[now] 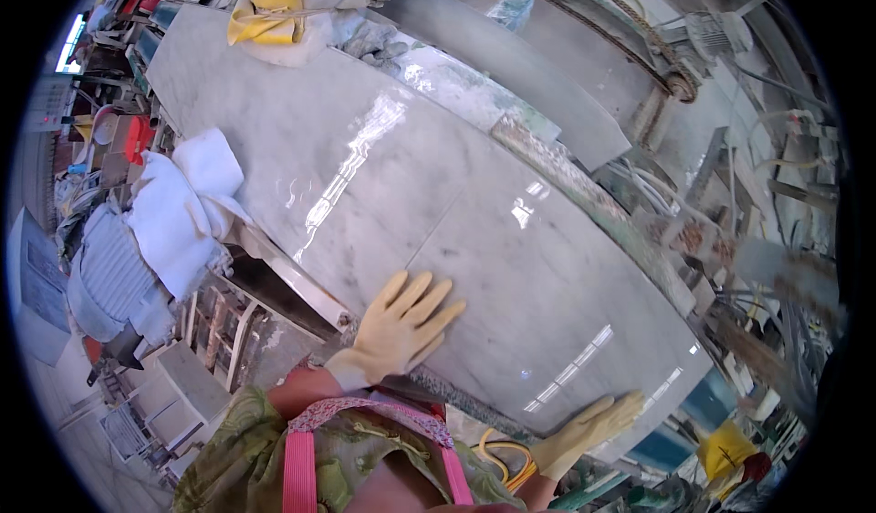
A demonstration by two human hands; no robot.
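Observation:
A large polished slab [365, 166], pale grey with darker marbling, lies in front of me and reflects bright light. A thin line crosses it near its middle. My left hand [397, 326], in a cream rubber glove, rests on the near edge with fingers spread. Farther right, my right hand [589, 431] wears a matching glove and lies flat at the slab's near right end, fingers stretched out. Neither hand holds anything.
White cloth [182, 207] bulges at the slab's left side. A yellow cloth [274, 2] wraps a pale bundle at the far end. Rusty metal machinery [693, 239] and cables stand beyond the right edge. A yellow hose [511, 463] coils near my right wrist.

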